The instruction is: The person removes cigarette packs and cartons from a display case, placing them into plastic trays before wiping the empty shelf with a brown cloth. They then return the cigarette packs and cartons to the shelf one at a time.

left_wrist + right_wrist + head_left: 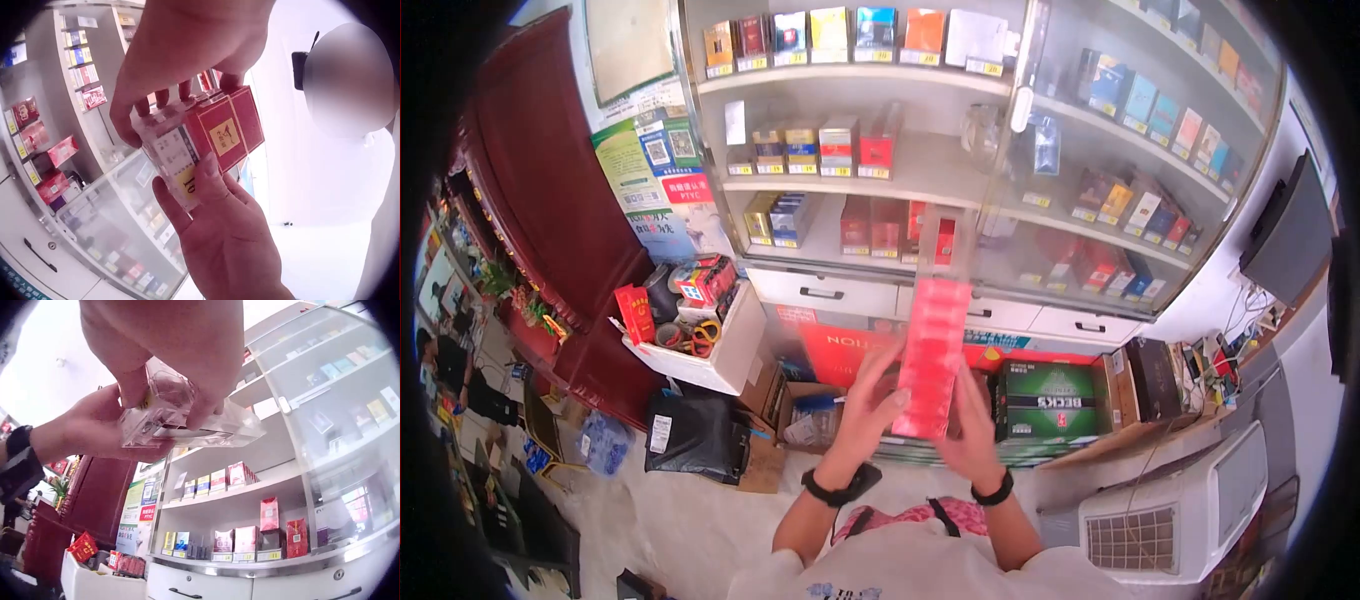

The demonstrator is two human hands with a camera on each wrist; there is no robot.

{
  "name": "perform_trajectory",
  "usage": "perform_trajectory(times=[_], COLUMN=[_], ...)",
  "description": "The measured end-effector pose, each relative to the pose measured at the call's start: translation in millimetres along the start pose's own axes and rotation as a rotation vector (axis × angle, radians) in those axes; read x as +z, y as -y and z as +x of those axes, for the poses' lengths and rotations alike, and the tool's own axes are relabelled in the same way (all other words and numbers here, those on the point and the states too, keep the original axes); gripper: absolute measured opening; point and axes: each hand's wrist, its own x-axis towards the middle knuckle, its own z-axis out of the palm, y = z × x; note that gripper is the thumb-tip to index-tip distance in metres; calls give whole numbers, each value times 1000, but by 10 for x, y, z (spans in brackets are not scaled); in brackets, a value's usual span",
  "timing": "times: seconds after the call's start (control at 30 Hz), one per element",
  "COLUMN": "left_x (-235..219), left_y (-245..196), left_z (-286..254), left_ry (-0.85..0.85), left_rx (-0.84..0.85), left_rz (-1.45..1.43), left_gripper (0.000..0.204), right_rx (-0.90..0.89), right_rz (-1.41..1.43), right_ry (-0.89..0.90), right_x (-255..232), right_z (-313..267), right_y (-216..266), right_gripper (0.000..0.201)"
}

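Both hands hold a long clear plastic holder with red packs [935, 350] in front of the cabinet. The left hand [865, 420] grips its left side, the right hand [972, 430] its right side. In the left wrist view, the left hand [194, 50] curls over the holder from above. From below, the right hand [231, 250] lays its thumb by a price label [178, 150]; a red pack with a gold square [228, 131] shows at the end. The right wrist view shows the clear end [240, 428], between the right hand [175, 344] and left hand [94, 431].
Cabinet shelves [855, 187] carry rows of packs, with sliding glass at the right and drawers [825, 292] below. A white box of odds and ends [730, 365] stands left, green cartons [1050, 400] below right, and a white appliance [1180, 510] at lower right.
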Motion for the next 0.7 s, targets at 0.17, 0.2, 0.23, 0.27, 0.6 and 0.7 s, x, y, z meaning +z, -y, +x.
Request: perform_trajectory(times=[0.17,0.2,0.23,0.27,0.6,0.7], left_x=[-45,-31,-9,30,118,160], left_y=[-288,-269,-238,-219,-30,-68], left_z=[494,612,734,850,1978,2273], left_ry=[18,-13,-45,-79,-332,-355], left_rx=[-12,-6,3,11,-23,-24], left_rz=[-69,-71,-73,-75,-180,-202], left_gripper=[63,61,60,59,54,53], right_rx=[122,123,121,119,-34,-33], right_rz=[130,110,89,70,65,132], right_ry=[7,0,-8,-15,66,68], right_x=[-83,-98,-114,-130,-254,-242], right_z=[383,486,606,718,1842,2096], right_y=[-62,-76,-88,-104,-656,-880], right_gripper=[97,99,101,102,86,82])
